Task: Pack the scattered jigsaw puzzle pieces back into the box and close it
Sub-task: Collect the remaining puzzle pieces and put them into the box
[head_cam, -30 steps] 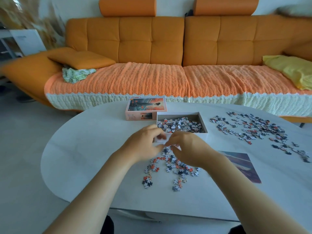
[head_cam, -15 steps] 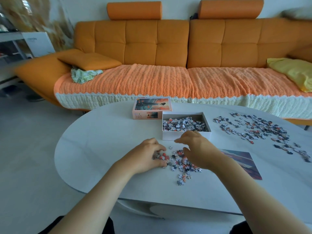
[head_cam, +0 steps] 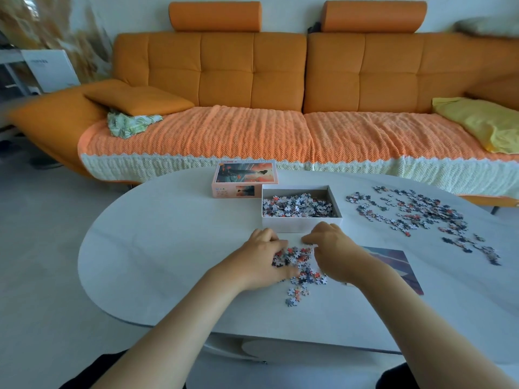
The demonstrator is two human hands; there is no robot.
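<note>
- A small pile of puzzle pieces [head_cam: 304,266] lies on the table [head_cam: 168,248] between both hands, just before the open box [head_cam: 302,223].
- The left hand [head_cam: 262,261] curls over its left edge; the right hand [head_cam: 335,252] cups its right.
- Whether either grips pieces, I can't tell.

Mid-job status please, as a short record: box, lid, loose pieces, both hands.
box: open white cardboard box, partly filled with pieces
lid: picture-printed box lid, on the white oval table by the box's far-left corner
near pile: small pile of jigsaw pieces in front of the box, between the hands
far pile: larger spread of jigsaw pieces, right of the box
left hand: on the near pile's left edge, fingers curved, grip unclear
right hand: on its right edge, grip unclear
other: printed picture sheet beside the right forearm
</note>
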